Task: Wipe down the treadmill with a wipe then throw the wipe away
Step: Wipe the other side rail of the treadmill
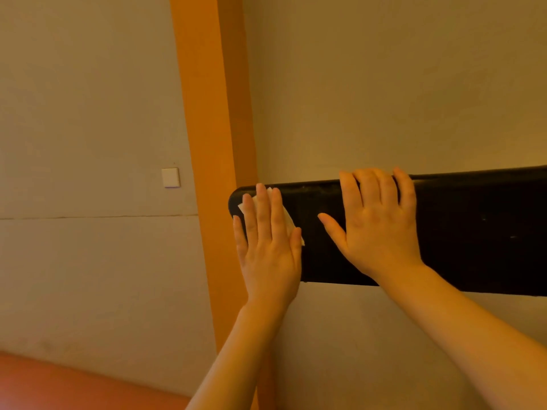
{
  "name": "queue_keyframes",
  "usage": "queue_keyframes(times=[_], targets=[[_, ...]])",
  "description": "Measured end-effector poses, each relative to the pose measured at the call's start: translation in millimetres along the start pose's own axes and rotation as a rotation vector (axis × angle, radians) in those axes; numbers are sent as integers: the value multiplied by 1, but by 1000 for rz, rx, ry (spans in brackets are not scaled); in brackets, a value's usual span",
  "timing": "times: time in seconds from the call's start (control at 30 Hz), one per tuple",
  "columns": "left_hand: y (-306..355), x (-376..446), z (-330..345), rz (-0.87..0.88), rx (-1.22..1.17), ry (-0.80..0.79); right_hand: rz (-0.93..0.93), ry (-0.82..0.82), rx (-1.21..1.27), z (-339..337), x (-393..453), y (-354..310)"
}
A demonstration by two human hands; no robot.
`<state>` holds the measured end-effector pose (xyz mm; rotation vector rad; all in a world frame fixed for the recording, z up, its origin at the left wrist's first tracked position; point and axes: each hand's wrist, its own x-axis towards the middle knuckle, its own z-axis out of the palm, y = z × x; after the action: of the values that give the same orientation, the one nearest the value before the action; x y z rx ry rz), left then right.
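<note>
Underneath flat left hand [268, 250] fingers [262, 211]: wipe [288, 223], against treadmill [461, 232].

**A count of what is in view**

Two hands: one left hand [268, 250] and one right hand [376, 229]. One white wipe [288, 221]. One black treadmill panel [473, 229]. One orange pillar [213, 143]. One white wall switch [170, 177]. One strip of reddish floor [59, 383].
</note>
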<state>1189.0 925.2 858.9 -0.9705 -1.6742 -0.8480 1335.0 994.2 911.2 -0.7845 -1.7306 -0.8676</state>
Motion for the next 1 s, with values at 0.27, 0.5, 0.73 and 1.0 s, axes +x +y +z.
queue_keyframes(times=[0.27,0.5,0.73,1.0], targets=[[-6,-57,16,-44,-100,-72,-10,12,18,-1,-1,1],[-28,12,2,-164,-212,-13,-4,9,9,0,-1,1],[-21,-32,13,-112,-205,-43,-6,16,6,1,-2,1],[-18,-72,26,-61,-61,-88,-3,39,10,2,-2,0]])
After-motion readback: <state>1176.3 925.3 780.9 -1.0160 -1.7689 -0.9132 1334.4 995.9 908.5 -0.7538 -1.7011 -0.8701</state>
